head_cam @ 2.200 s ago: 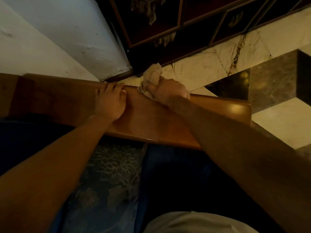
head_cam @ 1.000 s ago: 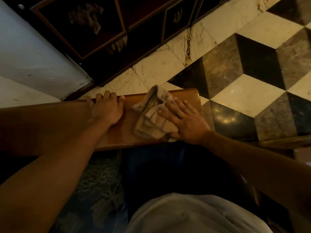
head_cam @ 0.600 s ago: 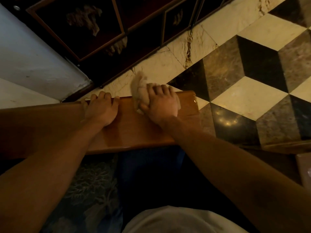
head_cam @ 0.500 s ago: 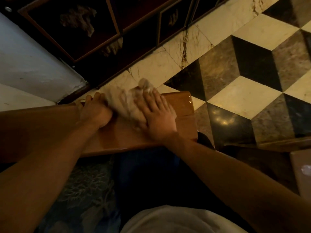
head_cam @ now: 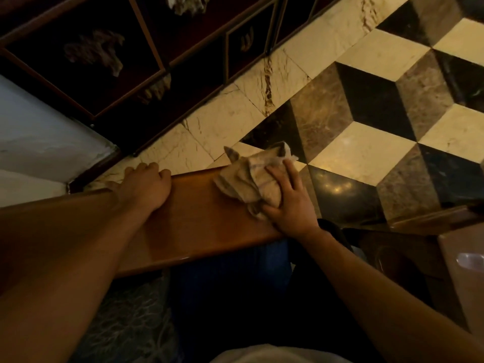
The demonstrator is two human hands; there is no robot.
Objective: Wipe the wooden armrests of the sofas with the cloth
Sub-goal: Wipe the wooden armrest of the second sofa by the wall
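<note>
A glossy brown wooden armrest [head_cam: 199,226] runs across the middle of the view. A crumpled beige cloth [head_cam: 251,179] lies at its right end, partly hanging past the far edge. My right hand [head_cam: 288,203] presses flat on the cloth with fingers spread over it. My left hand [head_cam: 144,187] rests on the armrest further left, fingers curled over its far edge. A dark blue patterned sofa cushion [head_cam: 136,318] lies below the armrest.
Beyond the armrest is a marble floor [head_cam: 366,121] in a cream, brown and black cube pattern. A dark glass-fronted cabinet [head_cam: 131,48] stands at the back. A white wall [head_cam: 39,142] is at left. Another wooden piece [head_cam: 434,218] and a pale surface [head_cam: 463,279] sit at right.
My right hand has slid the cloth rightwards along the armrest to its end. My left hand stays on the far edge. The view has shifted slightly.
</note>
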